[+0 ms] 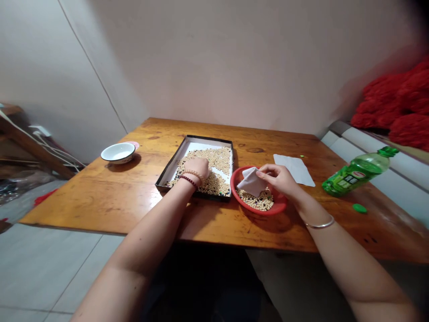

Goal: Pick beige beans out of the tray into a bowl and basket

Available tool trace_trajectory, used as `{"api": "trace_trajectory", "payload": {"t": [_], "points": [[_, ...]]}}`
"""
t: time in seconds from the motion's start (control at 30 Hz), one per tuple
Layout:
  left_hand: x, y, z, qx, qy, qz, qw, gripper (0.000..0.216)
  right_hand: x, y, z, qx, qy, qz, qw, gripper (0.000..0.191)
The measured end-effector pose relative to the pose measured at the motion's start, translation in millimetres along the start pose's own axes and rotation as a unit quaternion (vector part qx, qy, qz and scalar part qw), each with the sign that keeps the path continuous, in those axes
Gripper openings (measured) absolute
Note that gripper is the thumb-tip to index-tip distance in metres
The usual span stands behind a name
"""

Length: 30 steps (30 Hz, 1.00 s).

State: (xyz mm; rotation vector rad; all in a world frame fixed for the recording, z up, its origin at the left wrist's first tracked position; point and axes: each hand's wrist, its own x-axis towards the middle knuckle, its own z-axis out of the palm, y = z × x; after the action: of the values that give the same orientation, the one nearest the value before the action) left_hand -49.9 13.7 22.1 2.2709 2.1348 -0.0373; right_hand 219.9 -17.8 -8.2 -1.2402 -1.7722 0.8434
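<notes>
My left hand [197, 167] is curled low over a shallow black-edged box [170, 170]. Pale round beans [214, 158], mixed with some dark ones, are spread across its white bottom. The fingertips point away from me, so whatever they may grip is hidden. A folded piece of white paper [252, 184] is pinched in my right hand [275, 177] above a red plastic basket [278, 206]. More pale and dark beans [256, 201] lie in that basket, which stands just right of the box.
On the wooden table [147, 210], a white enamel bowl [118, 153] stands at the left. A white sheet [295, 170] lies behind my right hand. At the right, a green bottle [357, 174] leans at a slant near a green cap [359, 208]. Red fluffy material [398, 98] is piled beyond.
</notes>
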Motion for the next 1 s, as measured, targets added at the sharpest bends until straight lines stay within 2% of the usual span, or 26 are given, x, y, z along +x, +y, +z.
{"api": "trace_trajectory", "payload": {"t": [0.07, 0.13, 0.2, 0.3, 0.4, 0.5, 0.63, 1.0], "points": [[-1, -1, -2, -0.014, 0.032, 0.002, 0.999, 0.021, 0, 0, 0, 0.008, 0.006, 0.012, 1.000, 0.035], [-2, 1, -4, -0.058, 0.083, 0.039, 0.994, 0.022, 1, 1, 0, 0.012, 0.008, 0.023, 1.000, 0.036], [-5, 7, -3, -0.136, 0.131, 0.123, 0.974, 0.022, 1, 1, 1, 0.011, 0.009, 0.025, 1.000, 0.037], [-12, 23, 2, -0.228, 0.151, 0.262, 0.926, 0.021, 1, 1, 2, 0.013, 0.002, 0.022, 1.000, 0.037], [-19, 40, 11, -0.237, 0.150, 0.330, 0.901, 0.018, 1, 1, 3, 0.022, -0.006, 0.019, 1.000, 0.036], [-24, 51, 18, -0.254, 0.150, 0.359, 0.885, 0.016, 1, 0, 3, 0.035, -0.024, 0.018, 0.999, 0.035], [-26, 54, 20, -0.277, 0.157, 0.373, 0.872, 0.016, 0, -3, 3, 0.045, -0.064, 0.009, 0.997, 0.033], [-31, 56, 18, -0.172, 0.278, 0.411, 0.851, 0.021, -3, -14, 3, 0.026, -0.113, -0.027, 0.993, 0.035]]}}
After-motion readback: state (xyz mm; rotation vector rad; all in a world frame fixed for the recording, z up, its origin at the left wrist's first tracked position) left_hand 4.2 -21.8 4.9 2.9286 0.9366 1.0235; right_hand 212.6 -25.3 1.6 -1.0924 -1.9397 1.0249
